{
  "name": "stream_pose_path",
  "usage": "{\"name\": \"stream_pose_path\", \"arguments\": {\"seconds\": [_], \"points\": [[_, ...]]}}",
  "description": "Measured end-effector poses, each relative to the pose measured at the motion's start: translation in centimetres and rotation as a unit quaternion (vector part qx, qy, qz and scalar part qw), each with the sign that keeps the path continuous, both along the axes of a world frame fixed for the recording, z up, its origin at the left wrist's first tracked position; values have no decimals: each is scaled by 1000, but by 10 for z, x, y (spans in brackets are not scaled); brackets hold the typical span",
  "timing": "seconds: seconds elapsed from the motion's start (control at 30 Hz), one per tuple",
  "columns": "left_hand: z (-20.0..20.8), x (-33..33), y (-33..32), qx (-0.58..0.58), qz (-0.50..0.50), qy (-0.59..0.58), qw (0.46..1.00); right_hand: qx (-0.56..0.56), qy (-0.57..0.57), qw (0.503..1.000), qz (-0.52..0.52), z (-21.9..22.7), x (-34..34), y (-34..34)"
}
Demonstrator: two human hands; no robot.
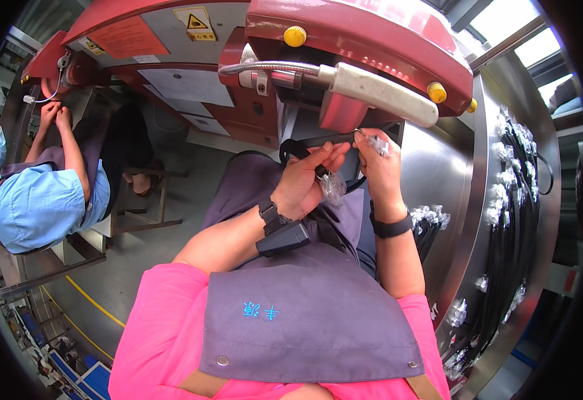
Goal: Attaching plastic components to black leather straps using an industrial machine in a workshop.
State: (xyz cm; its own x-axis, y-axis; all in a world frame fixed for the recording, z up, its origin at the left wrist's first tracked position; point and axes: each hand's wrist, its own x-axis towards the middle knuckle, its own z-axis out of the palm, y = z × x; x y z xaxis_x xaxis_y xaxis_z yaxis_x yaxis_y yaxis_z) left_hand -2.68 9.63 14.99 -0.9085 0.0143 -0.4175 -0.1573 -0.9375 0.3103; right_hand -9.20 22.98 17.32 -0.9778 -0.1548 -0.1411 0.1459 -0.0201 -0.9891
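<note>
A: Where is the black strap (pixel 296 148)?
B: Just in front of the red machine (pixel 365 33), below the pale block (pixel 385 93) on its front. It loops up beside the left hand (pixel 305 187).
A: How is it gripped?
B: The left thumb and fingers are clamped on it, with clear wrapping (pixel 333 187) hanging beneath. The right hand (pixel 379 170) has thumb and forefinger pinched together on a wrapped end (pixel 377 145); I can't tell whether that belongs to the same strap.
A: Why two hands so close?
B: I'd judge the strap is limp, so two nearby holds keep it steady. Fingertip pinches probably suit such small, slippery wrapping.
A: And the other straps (pixel 518 167)?
B: On the steel table (pixel 431 163), right of the red machine. They lie lengthwise in bunches, presumably to limit tangling and stay within the right arm's reach.
</note>
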Motion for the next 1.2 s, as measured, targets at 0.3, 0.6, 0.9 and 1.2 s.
{"name": "stream_pose_path", "arguments": {"seconds": [0.3, 0.6, 0.9, 1.2], "points": [[2, -1, 1, 4, 13, 0, 1000, -1, -23, 1000, 0, 0, -2, 0], [7, -5, 8, 8, 0, 3, 1000, -77, -46, 996, -15, 1, 1, 6], [23, 17, 5, -109, -45, 75, 990, -248, 36, 968, 33, -16, 22, 22], [26, 38, -12, -217, -95, 142, 961, -176, 126, 975, 51, -10, 57, 34]]}}
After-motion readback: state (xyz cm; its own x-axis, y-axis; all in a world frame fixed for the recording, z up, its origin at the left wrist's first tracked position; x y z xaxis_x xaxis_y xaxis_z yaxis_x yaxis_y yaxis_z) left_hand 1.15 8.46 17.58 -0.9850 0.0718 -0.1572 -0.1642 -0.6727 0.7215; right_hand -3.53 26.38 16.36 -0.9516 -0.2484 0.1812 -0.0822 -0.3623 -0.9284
